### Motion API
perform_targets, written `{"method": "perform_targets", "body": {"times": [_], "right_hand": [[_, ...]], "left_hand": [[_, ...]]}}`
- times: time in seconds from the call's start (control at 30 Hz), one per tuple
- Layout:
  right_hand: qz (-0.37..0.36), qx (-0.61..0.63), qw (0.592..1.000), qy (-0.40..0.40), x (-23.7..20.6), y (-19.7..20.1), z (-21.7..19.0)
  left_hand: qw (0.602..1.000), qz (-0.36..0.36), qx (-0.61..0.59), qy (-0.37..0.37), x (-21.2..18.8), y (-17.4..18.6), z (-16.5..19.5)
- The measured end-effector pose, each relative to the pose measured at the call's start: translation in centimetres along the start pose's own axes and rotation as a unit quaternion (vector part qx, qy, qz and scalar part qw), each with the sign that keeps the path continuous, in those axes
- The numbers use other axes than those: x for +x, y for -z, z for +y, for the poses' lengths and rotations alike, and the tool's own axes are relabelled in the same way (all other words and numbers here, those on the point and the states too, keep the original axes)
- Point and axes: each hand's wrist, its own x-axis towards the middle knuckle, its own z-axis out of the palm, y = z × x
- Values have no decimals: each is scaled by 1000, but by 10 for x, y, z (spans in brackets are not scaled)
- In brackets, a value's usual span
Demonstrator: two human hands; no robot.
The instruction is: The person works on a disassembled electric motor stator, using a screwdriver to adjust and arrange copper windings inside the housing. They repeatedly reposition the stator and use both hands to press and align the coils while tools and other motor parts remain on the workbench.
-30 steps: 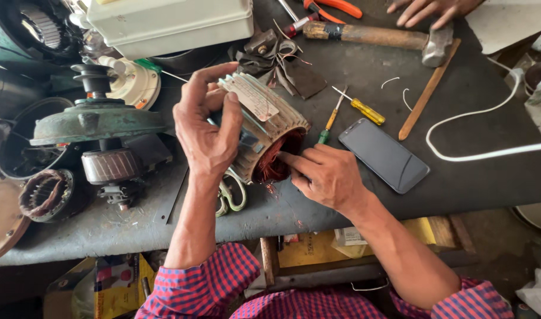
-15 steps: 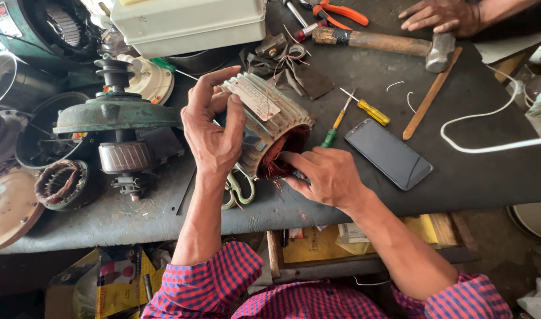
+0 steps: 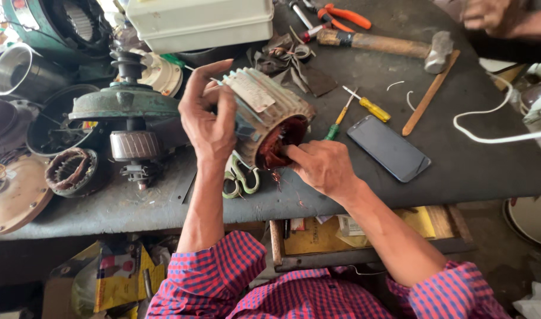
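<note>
- Head view: the left hand (image 3: 208, 121) was clamped over the top of the ribbed motor housing (image 3: 264, 109), thumb and fingers wrapped round its finned shell — a firm grip, holding it tipped on the bench (image 3: 471, 165).
- The housing sat near the front edge of the bench, its open end facing the right hand (image 3: 324, 168), red-brown windings showing inside.
- The right hand's fingertips were pushed into that open end, closed narrow on the windings; whether they pinched a wire I could not tell.
- Against the frames of a moment earlier, the housing had hardly moved, and the left hand had shifted only slightly on top; the right hand had stayed at the opening. That read as steady picking at the windings, not a change of step.
- A pair of green-handled scissors (image 3: 241, 180) lay just beneath the housing.
- Just right of it: a green screwdriver (image 3: 339, 118), a yellow screwdriver (image 3: 370, 107), then a dark phone (image 3: 389, 147) lying flat.
- Farther back lay a hammer (image 3: 383, 44) and a wooden stick (image 3: 430, 93).
- Another person's hand (image 3: 489, 15) rested at the far right corner, well apart.
- Left side: a rotor on its shaft (image 3: 128, 112).
</note>
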Motion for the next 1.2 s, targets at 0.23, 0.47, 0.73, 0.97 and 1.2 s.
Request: {"method": "perform_targets", "body": {"times": [0.23,0.47,0.73,0.97,1.2], "right_hand": [[7,83,997,4,8,4,-9],[4,120,993,-5,21,1,-22],[-14,126,991,-37,25,3,-22],[10,130,991,-18,20,-3,-19],[20,124,992,-29,17,1,-17]], "left_hand": [[991,58,-114,32,9,22,-23],[982,85,-170,18,17,36,-47],[973,110,-203,-1,26,33,-58],[974,106,-202,6,22,28,-51],[981,94,-169,14,25,19,-45]]}}
